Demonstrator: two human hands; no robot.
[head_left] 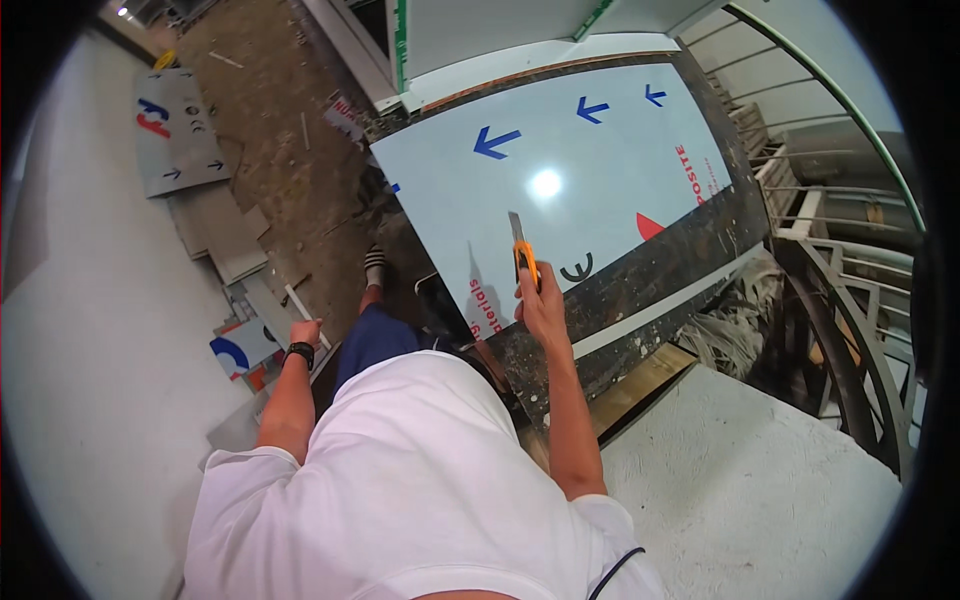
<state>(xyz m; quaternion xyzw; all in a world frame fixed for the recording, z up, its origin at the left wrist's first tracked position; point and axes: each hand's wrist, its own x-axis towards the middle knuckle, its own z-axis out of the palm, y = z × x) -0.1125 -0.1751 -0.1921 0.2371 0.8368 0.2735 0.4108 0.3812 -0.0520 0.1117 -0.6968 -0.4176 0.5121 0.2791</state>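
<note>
In my right hand [541, 308] is an orange snap-off utility knife [526, 258], its blade out and pointing away from me. The knife is over a pale blue composite panel [440, 190] printed with dark blue arrows and red lettering; whether the blade touches it I cannot tell. The knife's shadow falls on the panel to the left. My left hand [306, 332], with a black watch on the wrist, hangs left of the panel. Its fingers are closed on a thin white strip [293, 299] that sticks out on both sides of the fist.
The panel lies on a dark, paint-spotted workbench [640, 290]. Offcut sheets [218, 235] and a printed panel [180, 130] rest along the left wall, beside a littered brown floor [265, 95]. At right are a metal rack [790, 190] and crumpled plastic sheeting [735, 320]. A white-framed panel [500, 45] stands at the far edge.
</note>
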